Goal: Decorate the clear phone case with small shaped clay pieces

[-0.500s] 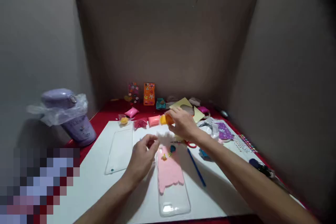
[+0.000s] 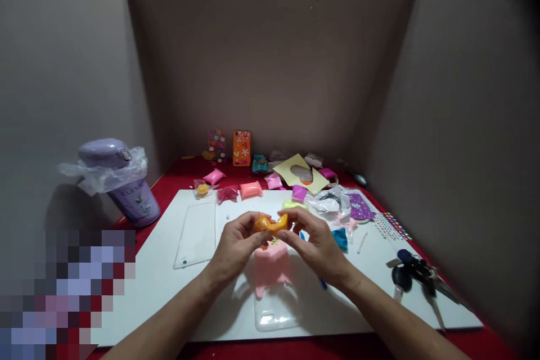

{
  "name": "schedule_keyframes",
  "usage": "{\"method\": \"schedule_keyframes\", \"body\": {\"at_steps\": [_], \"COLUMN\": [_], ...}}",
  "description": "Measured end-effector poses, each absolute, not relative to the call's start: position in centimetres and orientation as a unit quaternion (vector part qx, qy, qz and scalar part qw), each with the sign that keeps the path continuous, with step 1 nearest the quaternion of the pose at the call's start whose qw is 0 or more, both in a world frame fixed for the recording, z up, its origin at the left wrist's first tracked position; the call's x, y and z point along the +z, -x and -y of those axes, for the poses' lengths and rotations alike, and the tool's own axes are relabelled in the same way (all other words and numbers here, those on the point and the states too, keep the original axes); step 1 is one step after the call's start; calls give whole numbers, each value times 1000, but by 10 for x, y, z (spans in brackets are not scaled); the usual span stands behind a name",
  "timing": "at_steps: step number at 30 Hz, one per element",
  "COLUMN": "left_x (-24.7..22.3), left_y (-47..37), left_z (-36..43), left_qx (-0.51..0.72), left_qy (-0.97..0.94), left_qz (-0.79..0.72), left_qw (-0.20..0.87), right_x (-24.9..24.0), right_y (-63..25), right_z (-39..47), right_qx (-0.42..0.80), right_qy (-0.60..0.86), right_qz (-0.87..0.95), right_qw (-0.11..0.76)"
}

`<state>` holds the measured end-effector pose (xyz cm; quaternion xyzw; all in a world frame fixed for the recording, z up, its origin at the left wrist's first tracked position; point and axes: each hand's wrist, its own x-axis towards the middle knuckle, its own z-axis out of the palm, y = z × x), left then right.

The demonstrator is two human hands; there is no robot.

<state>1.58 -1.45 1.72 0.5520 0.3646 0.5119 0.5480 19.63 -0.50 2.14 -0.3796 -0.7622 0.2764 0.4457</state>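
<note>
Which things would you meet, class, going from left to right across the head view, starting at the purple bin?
Purple bin → plain clear case → left hand → orange packet → right hand → white stick → dotted sheet.

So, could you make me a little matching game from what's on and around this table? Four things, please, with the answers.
1. orange packet
2. yellow paper
3. tumbler
4. orange case

A. lilac, with clear plastic around it
B. stands on end at the back
C. held by the left hand and the right hand
D. has a hole cut in it

Pairs: 1-C, 2-D, 3-A, 4-B
</note>
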Motion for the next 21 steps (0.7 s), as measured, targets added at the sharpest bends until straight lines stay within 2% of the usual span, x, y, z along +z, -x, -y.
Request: {"method": "schedule_keyframes", "body": {"at_steps": [6, 12, 17, 21], "left_x": [13, 12, 17, 18], "left_y": [-16, -17, -16, -15], "left_z": [12, 14, 14, 12], "left_qx": [524, 536, 546, 565], "left_qy": [-540, -514, -502, -495], "left_qz": [-360, -332, -357, -365], "left_qw": [552, 582, 568, 551], "right_x": [13, 4, 4, 3], "right_y": [-190, -190, -190, -190], "right_z": [11, 9, 12, 12], "right_qx": [333, 477, 437, 458], "right_qy": [369, 331, 358, 362], "right_qz": [727, 636, 660, 665], "right_qw": [473, 508, 496, 466]}}
